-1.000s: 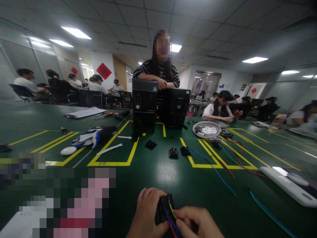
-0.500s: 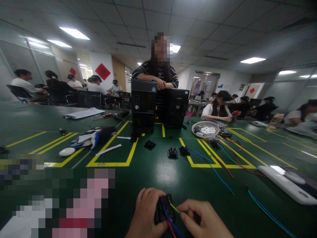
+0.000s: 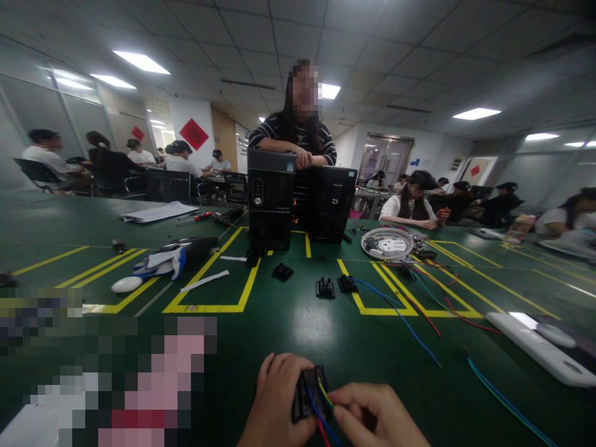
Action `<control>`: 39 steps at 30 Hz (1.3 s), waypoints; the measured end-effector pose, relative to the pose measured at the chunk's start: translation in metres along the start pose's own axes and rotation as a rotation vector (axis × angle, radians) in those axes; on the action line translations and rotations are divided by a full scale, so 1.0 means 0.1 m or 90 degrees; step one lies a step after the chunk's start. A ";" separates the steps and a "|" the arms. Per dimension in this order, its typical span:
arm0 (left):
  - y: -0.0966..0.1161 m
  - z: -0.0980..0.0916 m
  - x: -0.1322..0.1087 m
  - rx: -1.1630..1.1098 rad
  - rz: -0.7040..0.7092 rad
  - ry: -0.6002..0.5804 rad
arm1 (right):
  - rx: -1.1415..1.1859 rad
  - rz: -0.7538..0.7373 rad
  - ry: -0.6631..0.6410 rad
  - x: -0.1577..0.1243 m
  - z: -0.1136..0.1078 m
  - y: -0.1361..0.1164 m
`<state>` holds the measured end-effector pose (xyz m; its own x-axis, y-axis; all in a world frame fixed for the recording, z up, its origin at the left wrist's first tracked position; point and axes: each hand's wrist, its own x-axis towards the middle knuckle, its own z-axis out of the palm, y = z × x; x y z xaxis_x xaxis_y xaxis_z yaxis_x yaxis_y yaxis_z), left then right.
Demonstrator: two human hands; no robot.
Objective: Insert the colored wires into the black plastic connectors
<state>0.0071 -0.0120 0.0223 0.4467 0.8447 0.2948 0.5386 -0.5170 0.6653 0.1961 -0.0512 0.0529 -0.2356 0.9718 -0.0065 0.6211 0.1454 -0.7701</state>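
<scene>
At the bottom edge my left hand (image 3: 272,403) grips a small black connector block (image 3: 306,392) with blue, red and yellow-green wires coming out of it. My right hand (image 3: 379,417) pinches the yellow-green wire (image 3: 326,396) right beside the block. Both hands hover just above the green table (image 3: 298,329). Further out lie loose black parts (image 3: 326,287) and another black part with a blue wire (image 3: 348,284).
Two black computer towers (image 3: 272,198) stand mid-table with a person leaning on them. A white fan grille (image 3: 388,243), red and blue wires (image 3: 419,310), a white device (image 3: 542,351), gloves (image 3: 162,261) and papers (image 3: 158,212) lie around. Other people sit at tables behind.
My right hand moved back in toward the block, so the stretch of yellow-green wire between them is shorter than half a second ago. The left hand barely moved.
</scene>
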 end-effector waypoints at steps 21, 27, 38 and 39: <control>0.03 0.00 0.00 0.005 -0.017 -0.018 | -0.121 -0.031 0.048 -0.04 -0.13 -0.05; 0.02 0.00 -0.01 0.003 -0.008 -0.011 | -0.084 -0.062 0.021 -0.03 -0.07 -0.05; 0.02 0.01 0.02 0.015 -0.018 -0.018 | -0.069 -0.041 -0.044 -0.02 -0.06 -0.03; 0.02 0.01 0.02 0.014 -0.020 -0.019 | -0.078 -0.033 -0.041 -0.02 -0.07 -0.03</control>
<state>0.0096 -0.0116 0.0238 0.4498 0.8565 0.2533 0.5679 -0.4931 0.6590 0.1999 -0.0525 0.0603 -0.3148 0.9491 -0.0131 0.6926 0.2202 -0.6869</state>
